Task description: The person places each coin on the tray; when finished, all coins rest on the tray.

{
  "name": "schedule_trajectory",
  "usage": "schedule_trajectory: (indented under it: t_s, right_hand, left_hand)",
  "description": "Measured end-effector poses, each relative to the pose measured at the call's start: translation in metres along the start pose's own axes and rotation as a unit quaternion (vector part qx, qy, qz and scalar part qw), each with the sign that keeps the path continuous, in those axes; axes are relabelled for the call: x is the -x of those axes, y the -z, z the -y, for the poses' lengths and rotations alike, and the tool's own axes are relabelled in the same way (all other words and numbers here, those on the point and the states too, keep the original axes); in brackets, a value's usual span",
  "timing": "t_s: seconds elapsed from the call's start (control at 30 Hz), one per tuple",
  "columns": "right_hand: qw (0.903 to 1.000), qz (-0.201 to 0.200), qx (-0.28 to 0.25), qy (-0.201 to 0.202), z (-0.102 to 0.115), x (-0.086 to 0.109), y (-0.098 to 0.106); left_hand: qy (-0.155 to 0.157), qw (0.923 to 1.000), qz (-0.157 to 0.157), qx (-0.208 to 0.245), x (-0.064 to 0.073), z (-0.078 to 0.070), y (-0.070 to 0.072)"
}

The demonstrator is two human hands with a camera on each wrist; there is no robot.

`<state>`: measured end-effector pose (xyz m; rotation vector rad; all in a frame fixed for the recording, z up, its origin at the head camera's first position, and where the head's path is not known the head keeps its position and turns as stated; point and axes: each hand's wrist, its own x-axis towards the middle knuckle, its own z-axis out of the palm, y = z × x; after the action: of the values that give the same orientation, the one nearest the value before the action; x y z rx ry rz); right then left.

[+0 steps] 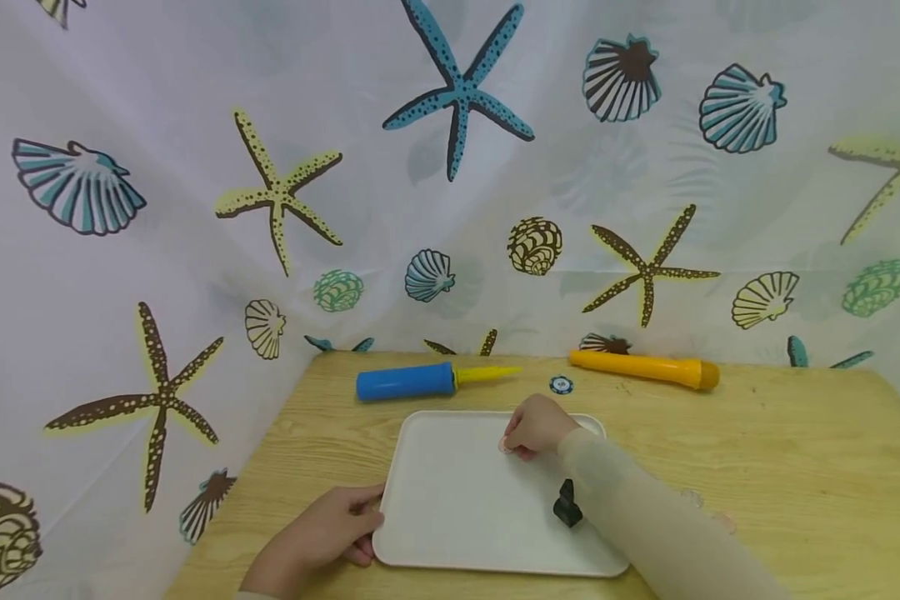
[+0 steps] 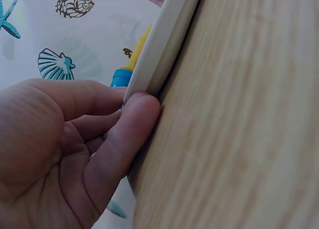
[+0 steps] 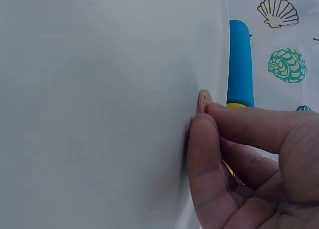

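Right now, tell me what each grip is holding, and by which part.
The right grip pinches a small copper-coloured disc by its edge; the left grip holds the white tray by its left rim.

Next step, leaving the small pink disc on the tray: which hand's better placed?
Right, most likely. The right hand already pinches the disc over the far half of the tray; the left hand grips the tray's left edge, away from the disc.

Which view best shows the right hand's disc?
Right wrist: the disc shows close up, pinched in the right hand. Head shows it small, partly hidden by that hand; left wrist doesn't show it.
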<state>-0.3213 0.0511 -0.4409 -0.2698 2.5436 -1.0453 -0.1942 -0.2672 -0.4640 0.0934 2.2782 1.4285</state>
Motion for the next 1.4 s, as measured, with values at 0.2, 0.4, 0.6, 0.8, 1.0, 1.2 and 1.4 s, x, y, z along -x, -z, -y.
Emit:
schedule_trajectory:
  t_s: [0.2, 0.4, 0.6, 0.8, 1.0, 1.2, 1.4]
  right_hand:
    - [0.9995, -0.008, 0.024, -0.018, 0.007, 0.005, 0.001]
    - [0.9996, -0.008, 0.028, -0.006, 0.007, 0.01, 0.004]
    - [0.9995, 0.013, 0.011, 0.027, -0.01, 0.012, 0.018]
    - [0.9981, 0.008, 0.003, 0.06, -0.032, 0.02, 0.037]
    - [0.9979, -0.004, 0.019, 0.062, -0.057, 0.039, 0.067]
    - [0.9978, -0.027, 0.018, 0.059, -0.088, 0.068, 0.098]
    - [0.9977, -0.04, 0.036, 0.04, -0.115, 0.096, 0.114]
  left_hand:
    - [0.004, 1.0, 0.0, 0.001, 0.0, -0.001, -0.001]
    - [-0.003, 1.0, -0.001, 0.002, -0.003, 0.001, -0.003]
    - [-0.014, 0.9998, 0.007, 0.014, -0.007, 0.002, -0.006]
    - [-0.016, 0.9995, 0.013, 0.026, -0.005, 0.002, -0.006]
    - [-0.013, 0.9995, 0.014, 0.026, -0.002, 0.0, -0.009]
    - [0.004, 0.9997, 0.018, 0.014, -0.002, 0.003, -0.006]
    - [-0.004, 0.9998, 0.017, 0.013, -0.003, 0.007, 0.0]
